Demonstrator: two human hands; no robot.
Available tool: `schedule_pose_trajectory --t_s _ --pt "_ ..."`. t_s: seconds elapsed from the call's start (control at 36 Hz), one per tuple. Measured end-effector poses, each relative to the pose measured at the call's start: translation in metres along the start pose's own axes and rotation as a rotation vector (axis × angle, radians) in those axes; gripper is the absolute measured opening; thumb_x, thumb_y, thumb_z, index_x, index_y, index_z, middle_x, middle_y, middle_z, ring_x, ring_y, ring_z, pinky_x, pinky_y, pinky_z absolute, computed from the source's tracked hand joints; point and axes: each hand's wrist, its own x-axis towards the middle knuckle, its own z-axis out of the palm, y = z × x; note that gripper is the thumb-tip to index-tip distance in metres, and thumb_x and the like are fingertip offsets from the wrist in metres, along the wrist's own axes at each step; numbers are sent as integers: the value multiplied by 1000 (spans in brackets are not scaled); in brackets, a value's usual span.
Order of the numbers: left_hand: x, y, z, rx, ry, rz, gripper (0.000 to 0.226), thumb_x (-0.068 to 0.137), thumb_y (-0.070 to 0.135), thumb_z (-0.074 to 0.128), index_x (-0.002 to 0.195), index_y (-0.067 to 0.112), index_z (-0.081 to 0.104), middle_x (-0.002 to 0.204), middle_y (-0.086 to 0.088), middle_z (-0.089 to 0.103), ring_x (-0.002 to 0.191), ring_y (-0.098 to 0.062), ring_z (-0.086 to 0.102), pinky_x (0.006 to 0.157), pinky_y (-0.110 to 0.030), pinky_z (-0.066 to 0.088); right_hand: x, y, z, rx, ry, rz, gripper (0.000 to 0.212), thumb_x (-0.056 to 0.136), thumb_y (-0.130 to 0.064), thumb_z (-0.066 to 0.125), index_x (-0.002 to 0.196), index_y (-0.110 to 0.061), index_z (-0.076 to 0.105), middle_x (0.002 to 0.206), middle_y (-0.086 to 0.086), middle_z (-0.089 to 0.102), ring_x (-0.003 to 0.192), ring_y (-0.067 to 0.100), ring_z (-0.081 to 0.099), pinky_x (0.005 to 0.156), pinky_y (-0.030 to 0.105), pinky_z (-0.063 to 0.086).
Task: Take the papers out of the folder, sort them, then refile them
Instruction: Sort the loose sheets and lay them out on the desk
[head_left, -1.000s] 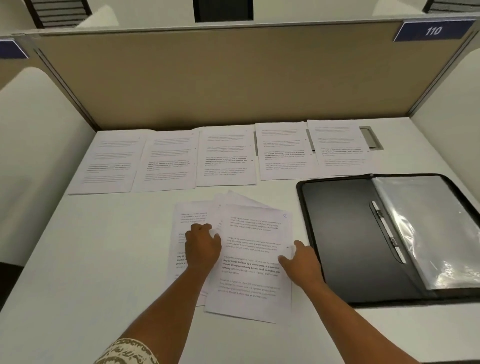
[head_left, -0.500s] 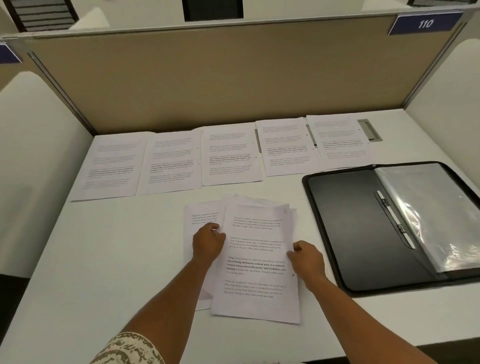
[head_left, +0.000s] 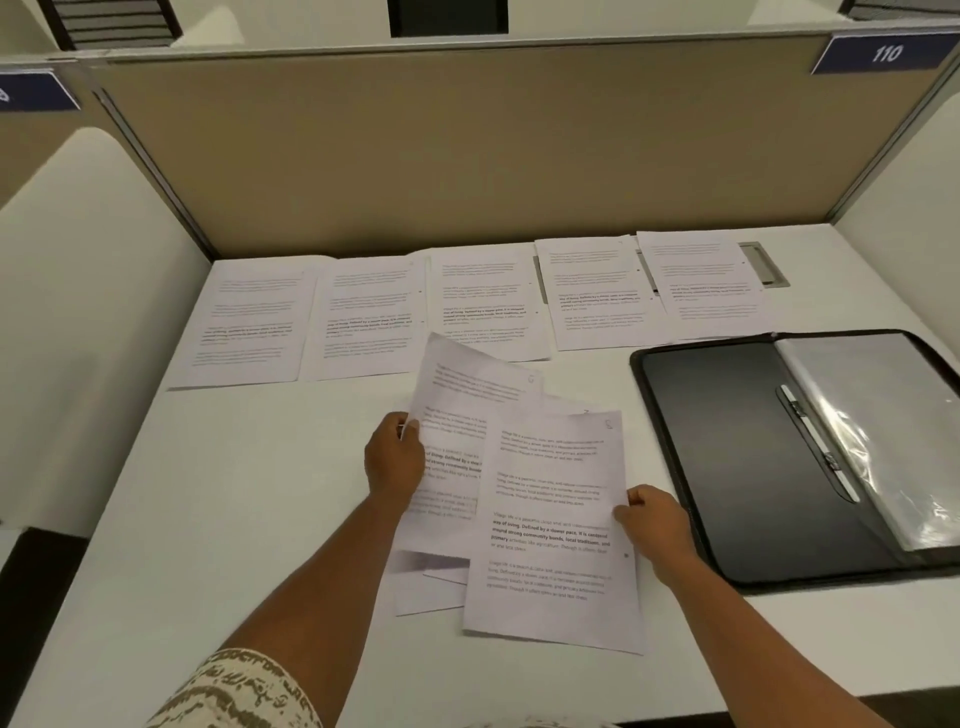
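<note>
The number "110" is printed in white on a blue plate (head_left: 885, 53) fixed at the right end of the partition's top edge. On the front sheet (head_left: 553, 525), bold lines can be read: "way of living. Defined by a slower pace", "around strong community bonds, local traditions".

Five printed sheets lie in a row (head_left: 488, 304) along the back of the desk (head_left: 218, 519). Nearer the person is a loose pile of papers (head_left: 550, 525): at least three sheets show, the exact number hidden by overlap. One open black folder (head_left: 727, 467). Two hands. One blue "110" sign (head_left: 885, 53).
</note>
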Motion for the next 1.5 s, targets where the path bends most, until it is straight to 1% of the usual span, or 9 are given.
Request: schedule_pose_trajectory --t_s 0.17,0.25,0.33,0.53,0.83,1.0,1.14,1.33,1.5 --pt "16 12 -29 -41 109 16 23 104 23 48 110 7 64 101 -5 65 90 -21 59 78 -30 45 -6 -6 5 -82 67 -66 18 95 -20 59 111 -12 62 110 5 67 84 19 64 64 31 52" --pt "20 20 -44 -82 161 6 23 104 23 48 109 7 63 99 -4 63 89 -20 58 77 -29 44 -7 -12 7 -199 188 -190 42 95 -28 61 134 -15 56 127 11 59 105 27 62 80 35 52" --pt "22 26 -57 -142 203 5 20 104 23 49 108 9 62 99 -3 64 89 -19 59 76 -28 44 -8 -29 10 -252 243 -268 41 94 -29 61 133 -16 59 129 11 58 114 29 57 88 41 54" --pt "23 33 -83 -228 300 14 20 103 27 50 109 12 63 103 -3 66 95 -20 62 81 -31 51 -9 -88 24 -257 83 -448 29 95 -26 61 122 -17 66 123 8 63 109 25 61 89 33 47" --pt "20 50 -118 -322 440 8 16 104 29 49 103 15 57 101 0 62 80 -10 56 62 -15 43 -32 -169 45 63 -194 -585 19 96 -25 65 112 -17 70 110 -6 68 103 11 61 86 23 44" --pt "17 59 -103 -445 338 -35 14 103 27 52 101 15 59 89 7 61 77 -7 56 63 -17 45 -26 -193 32 201 -227 -514 43 94 -32 69 131 -12 63 120 -2 64 112 17 60 100 35 49" --pt "15 73 -75 -520 229 -73 14 102 28 54 99 16 61 90 6 63 80 -10 58 69 -23 48 -9 -190 10 334 -304 -430 16 95 -24 68 103 -12 74 106 0 74 100 25 71 87 39 58" --pt "11 104 -26 -512 113 -90 16 102 31 54 103 18 64 100 3 68 91 -16 63 80 -29 54 29 -163 -30 412 -280 -372 12 96 -15 66 100 -5 72 103 7 75 97 28 72 87 43 60" --pt "-2 131 24 -523 -172 -130 22 97 41 60 103 22 69 107 2 73 99 -20 68 87 -38 54 68 -136 -85 524 -239 -333 11 95 -9 66 93 1 71 98 13 76 86 26 70 84 44 60"
